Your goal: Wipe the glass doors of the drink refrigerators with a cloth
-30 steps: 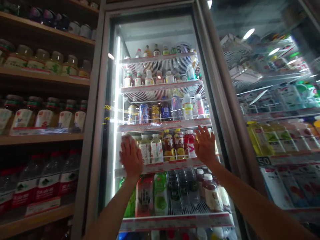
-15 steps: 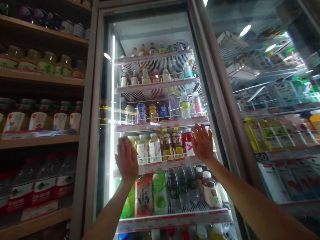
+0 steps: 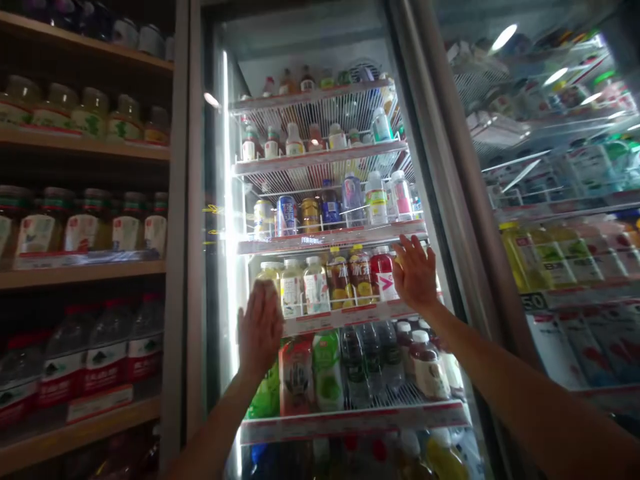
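Note:
Both of my hands are raised in front of a lit drinks fridge with a glass door [image 3: 310, 40]. My left hand [image 3: 261, 330] is held flat, fingers stretched upward, before the fridge's left side; nothing is in it. My right hand [image 3: 416, 273] has its fingers spread, near a red bottle with a pink label [image 3: 384, 275], also holding nothing. Whether either palm touches the glass I cannot tell. Between the hands stand brown bottles with yellow caps [image 3: 360, 275] and pale bottles with white lids [image 3: 315, 285]. Below are a red carton [image 3: 296, 377] and a green carton [image 3: 328, 373].
On the left, wooden shelves [image 3: 85, 268] hold jars and red-labelled water bottles [image 3: 103, 357]. A metal door frame [image 3: 450, 180] runs along the fridge's right edge. Beyond it, another glass-fronted fridge holds yellow bottles [image 3: 545, 260] and cartons.
The view has shifted slightly, so the shelves sit a little differently in it. My left hand has moved slightly right and down in the picture, my right hand slightly right and up.

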`<control>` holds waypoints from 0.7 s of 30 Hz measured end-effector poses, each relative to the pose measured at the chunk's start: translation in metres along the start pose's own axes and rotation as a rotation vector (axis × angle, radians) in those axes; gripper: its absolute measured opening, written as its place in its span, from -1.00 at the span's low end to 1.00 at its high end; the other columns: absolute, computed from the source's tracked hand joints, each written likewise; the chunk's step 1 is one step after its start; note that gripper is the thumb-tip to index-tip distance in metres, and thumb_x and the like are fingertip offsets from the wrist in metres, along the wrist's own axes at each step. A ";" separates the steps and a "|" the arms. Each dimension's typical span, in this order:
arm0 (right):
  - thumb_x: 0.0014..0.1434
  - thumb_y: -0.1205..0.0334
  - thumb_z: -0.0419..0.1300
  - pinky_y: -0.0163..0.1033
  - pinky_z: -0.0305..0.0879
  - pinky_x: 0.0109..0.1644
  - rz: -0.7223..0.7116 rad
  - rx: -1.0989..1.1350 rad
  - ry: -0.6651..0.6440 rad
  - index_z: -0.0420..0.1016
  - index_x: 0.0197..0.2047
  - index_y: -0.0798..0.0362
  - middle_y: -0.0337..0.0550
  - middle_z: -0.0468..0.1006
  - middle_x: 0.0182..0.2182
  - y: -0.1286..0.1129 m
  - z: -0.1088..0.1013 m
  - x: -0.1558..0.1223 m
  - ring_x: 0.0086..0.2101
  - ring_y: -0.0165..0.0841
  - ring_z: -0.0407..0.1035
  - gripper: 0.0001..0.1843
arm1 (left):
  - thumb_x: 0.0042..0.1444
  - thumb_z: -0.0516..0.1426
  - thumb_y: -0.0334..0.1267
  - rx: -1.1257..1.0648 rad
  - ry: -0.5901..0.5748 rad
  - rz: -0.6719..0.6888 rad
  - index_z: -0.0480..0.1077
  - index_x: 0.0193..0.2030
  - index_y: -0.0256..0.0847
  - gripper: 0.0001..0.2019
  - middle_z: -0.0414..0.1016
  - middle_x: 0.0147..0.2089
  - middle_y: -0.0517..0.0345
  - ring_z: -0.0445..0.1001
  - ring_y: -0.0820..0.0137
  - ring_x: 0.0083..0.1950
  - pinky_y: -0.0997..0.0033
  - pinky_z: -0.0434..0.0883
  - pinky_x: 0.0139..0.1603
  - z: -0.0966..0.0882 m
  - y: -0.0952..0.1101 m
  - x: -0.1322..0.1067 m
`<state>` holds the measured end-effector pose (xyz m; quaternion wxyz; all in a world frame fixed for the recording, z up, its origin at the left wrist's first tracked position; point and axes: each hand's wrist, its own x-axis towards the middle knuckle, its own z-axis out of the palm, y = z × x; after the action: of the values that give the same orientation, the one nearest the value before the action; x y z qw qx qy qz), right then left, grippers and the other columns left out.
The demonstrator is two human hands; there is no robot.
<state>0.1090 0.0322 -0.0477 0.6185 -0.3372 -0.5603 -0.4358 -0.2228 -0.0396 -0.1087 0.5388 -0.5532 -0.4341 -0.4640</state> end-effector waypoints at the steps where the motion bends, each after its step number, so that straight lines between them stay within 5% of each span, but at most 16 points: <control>1: 0.25 0.19 -0.10 0.05 -0.12 0.26 0.007 0.001 -0.005 0.30 0.11 0.07 -0.03 0.27 0.20 0.000 0.000 0.000 0.26 -0.23 -0.02 -0.59 | 0.20 -0.05 -0.28 0.015 0.039 -0.072 -0.09 0.35 -0.14 -0.43 -0.15 0.40 -0.02 -0.12 0.22 0.40 0.12 -0.05 0.33 -0.001 -0.009 0.001; 4: 0.25 0.17 -0.10 0.05 -0.12 0.26 0.014 0.004 -0.003 0.29 0.12 0.05 -0.06 0.27 0.19 -0.001 0.000 0.000 0.25 -0.23 -0.01 -0.58 | 0.20 -0.06 -0.31 0.001 0.079 -0.106 -0.16 0.36 -0.19 -0.40 -0.22 0.41 -0.05 -0.21 0.18 0.42 0.07 -0.03 0.32 0.002 0.005 0.001; 8: 0.25 0.19 -0.10 0.04 -0.10 0.26 0.003 0.007 0.007 0.29 0.13 0.04 -0.06 0.28 0.19 0.001 0.000 0.000 0.25 -0.23 -0.01 -0.58 | 0.18 -0.03 -0.32 -0.109 -0.058 0.230 -0.06 0.34 -0.10 -0.42 -0.11 0.40 0.06 -0.16 0.23 0.41 0.11 -0.06 0.34 0.012 0.066 -0.002; 11: 0.24 0.20 -0.11 0.03 -0.10 0.26 0.001 0.010 0.002 0.28 0.13 0.04 -0.07 0.26 0.20 0.002 0.000 -0.001 0.25 -0.24 -0.01 -0.58 | 0.19 -0.02 -0.28 -0.134 -0.075 0.304 0.01 0.32 -0.06 -0.46 0.04 0.36 0.10 -0.09 0.29 0.40 0.16 -0.11 0.36 0.013 0.070 -0.005; 14: 0.25 0.18 -0.11 0.03 -0.12 0.26 0.010 0.015 -0.007 0.28 0.14 0.04 -0.07 0.26 0.20 0.001 0.000 -0.001 0.26 -0.23 -0.02 -0.57 | 0.22 -0.07 -0.28 -0.086 -0.030 0.115 -0.03 0.33 -0.09 -0.48 -0.02 0.37 0.04 -0.08 0.29 0.39 0.16 -0.10 0.35 0.008 0.026 -0.007; 17: 0.24 0.17 -0.11 0.05 -0.15 0.27 0.021 0.026 -0.015 0.25 0.16 0.03 -0.07 0.25 0.21 0.000 0.000 -0.001 0.26 -0.22 -0.04 -0.55 | 0.24 -0.11 -0.23 -0.027 0.125 -0.250 -0.04 0.34 -0.18 -0.48 -0.09 0.39 -0.07 -0.10 0.18 0.40 0.03 -0.03 0.32 0.006 -0.017 -0.003; 19: 0.24 0.17 -0.10 0.06 -0.16 0.28 0.025 0.028 -0.017 0.24 0.17 0.03 -0.07 0.24 0.21 0.000 0.001 -0.001 0.27 -0.22 -0.05 -0.55 | 0.24 -0.10 -0.20 -0.008 0.204 -0.422 -0.03 0.33 -0.23 -0.47 -0.09 0.39 -0.13 -0.13 0.11 0.40 -0.07 0.00 0.29 0.009 -0.021 0.003; 21: 0.24 0.17 -0.10 0.07 -0.15 0.28 0.023 0.026 -0.014 0.25 0.16 0.04 -0.06 0.24 0.21 -0.001 0.001 -0.001 0.26 -0.21 -0.04 -0.56 | 0.23 -0.10 -0.21 -0.006 0.194 -0.424 -0.07 0.34 -0.23 -0.46 -0.10 0.39 -0.14 -0.16 0.11 0.41 -0.09 0.01 0.28 0.013 0.002 0.009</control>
<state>0.1078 0.0331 -0.0481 0.6239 -0.3386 -0.5664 -0.4186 -0.2185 -0.0269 -0.0999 0.4667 -0.4042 -0.4855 -0.6189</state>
